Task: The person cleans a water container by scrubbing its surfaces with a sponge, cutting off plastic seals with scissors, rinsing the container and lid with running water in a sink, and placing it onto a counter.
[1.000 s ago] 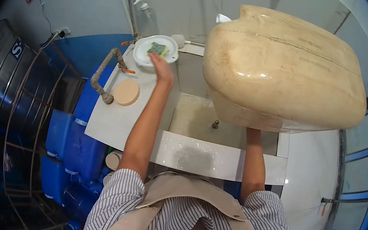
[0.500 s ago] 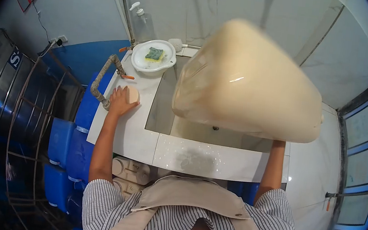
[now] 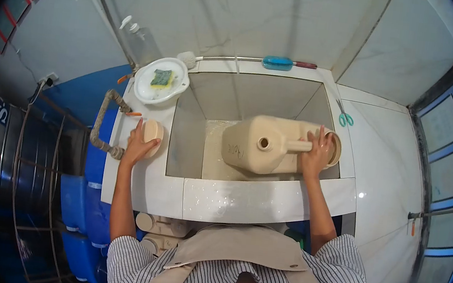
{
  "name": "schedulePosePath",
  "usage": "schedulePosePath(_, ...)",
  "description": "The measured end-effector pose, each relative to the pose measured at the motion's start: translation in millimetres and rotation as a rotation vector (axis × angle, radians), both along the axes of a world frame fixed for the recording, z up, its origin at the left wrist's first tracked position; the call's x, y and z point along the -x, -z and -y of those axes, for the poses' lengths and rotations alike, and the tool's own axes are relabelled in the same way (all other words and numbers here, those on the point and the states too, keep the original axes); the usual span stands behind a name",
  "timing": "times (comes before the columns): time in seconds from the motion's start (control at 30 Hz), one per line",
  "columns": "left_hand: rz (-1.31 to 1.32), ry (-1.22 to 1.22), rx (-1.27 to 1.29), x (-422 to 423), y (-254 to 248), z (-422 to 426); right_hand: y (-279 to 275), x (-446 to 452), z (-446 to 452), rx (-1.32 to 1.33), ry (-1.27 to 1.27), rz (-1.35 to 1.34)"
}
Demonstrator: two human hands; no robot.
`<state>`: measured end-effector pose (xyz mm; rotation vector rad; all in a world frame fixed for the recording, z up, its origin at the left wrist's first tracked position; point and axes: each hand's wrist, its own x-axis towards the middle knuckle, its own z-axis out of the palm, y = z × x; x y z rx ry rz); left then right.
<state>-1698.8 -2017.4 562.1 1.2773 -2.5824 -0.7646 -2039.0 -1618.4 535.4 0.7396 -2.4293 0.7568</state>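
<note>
My left hand (image 3: 141, 146) is at the left counter, its fingers and thumb around a round beige screw cap (image 3: 152, 132). A large beige plastic jerry can (image 3: 253, 150) lies on its side in the sink, its wide open mouth (image 3: 335, 149) to the right. It has a handle on top, a small uncapped opening, and dark handwriting near its base. My right hand (image 3: 316, 152) grips the jerry can where the handle meets the neck, beside the mouth.
The tiled sink (image 3: 188, 137) has wet white edges. A white bowl (image 3: 159, 95) with a sponge (image 3: 161, 79), a pump bottle (image 3: 140, 42) and a pipe faucet (image 3: 101, 121) stand left. A bottle brush (image 3: 277, 63) lies behind, scissors (image 3: 345, 119) right. Blue containers (image 3: 74, 197) stand lower left.
The jerry can has come down from above the sink into it, its small opening and handle now facing up. My left hand now lifts the cap's edge in its fingers.
</note>
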Motion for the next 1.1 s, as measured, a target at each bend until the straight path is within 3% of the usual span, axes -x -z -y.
schedulePosePath(0.03, 0.002, 0.012, 0.001, 10, -3, -6, 4, 0, -7, 0.001, 0.012, 0.002)
schedulePosePath(0.1, -0.703, 0.012, -0.657, 34, -15, -30, 4, 5, -23, -0.225, -0.008, 0.055)
schedulePosePath(0.13, -0.816, 0.018, -0.767, 44, -6, -29, -1, 6, -33, -0.234, -0.098, 0.215)
schedulePosePath(0.17, -0.817, 0.023, -0.768, 58, -7, -33, -17, 10, -39, -0.232, -0.094, 0.213)
schedulePosePath(0.23, -1.162, -0.044, -1.235, 90, -13, -45, -46, 26, -49, -0.695, -0.277, 0.340)
schedulePosePath(0.27, -1.167, -0.047, -1.235, 105, -20, -52, -58, 49, -43, -0.940, -0.424, 0.399)
schedulePosePath(0.33, -1.353, -0.012, -1.334, 133, -34, -63, -102, 72, -9, -0.492, -0.513, 0.624)
schedulePosePath(0.37, -1.356, -0.025, -1.332, 145, -36, -64, -124, 71, 31, -0.377, -0.539, 0.420)
schedulePosePath(0.4, -1.374, 0.043, -1.437, 157, -38, -65, -135, 79, 78, -0.258, -0.586, 0.485)
schedulePosePath(0.47, -1.393, 0.109, -1.545, 182, -35, -65, -147, 81, 169, 0.028, -0.804, 0.907)
schedulePosePath(0.5, -1.353, 0.124, -1.612, 194, -29, -64, -147, 83, 213, -0.093, -0.755, 0.881)
schedulePosePath(0.53, -1.308, 0.137, -1.677, 205, -21, -59, -129, 94, 256, -0.181, -0.757, 0.661)
schedulePosePath(0.57, -1.300, 0.116, -1.679, 214, -5, -49, -132, 90, 281, -0.090, -0.752, 0.962)
schedulePosePath(0.6, -1.222, -0.002, -1.702, 226, 18, -35, -134, 87, 297, 0.004, -0.734, 1.258)
schedulePosePath(0.67, -1.145, -0.116, -1.717, 253, 68, -6, -131, 87, 313, 0.027, -0.704, 1.321)
schedulePosePath(0.73, -1.062, -0.137, -1.475, 276, 113, 19, -129, 86, 321, 0.051, -0.667, 1.372)
schedulePosePath(0.77, -1.060, -0.135, -1.480, 283, 111, 17, -126, 85, 320, 0.011, -0.655, 1.375)
schedulePosePath(0.83, -0.946, -0.420, -1.467, 300, 109, 8, -123, 84, 320, -0.037, -0.636, 1.373)
schedulePosePath(0.87, -0.864, -0.314, -1.422, 314, 140, 20, -122, 84, 320, -0.026, -0.631, 1.419)
schedulePosePath(0.97, -0.847, -0.134, -1.528, 340, 170, 35, -117, 83, 321, -0.029, -0.610, 1.426)
schedulePosePath(1.1, -0.695, -0.031, -1.517, 334, 70, -1, -126, 83, 319, -0.142, -0.649, 1.272)
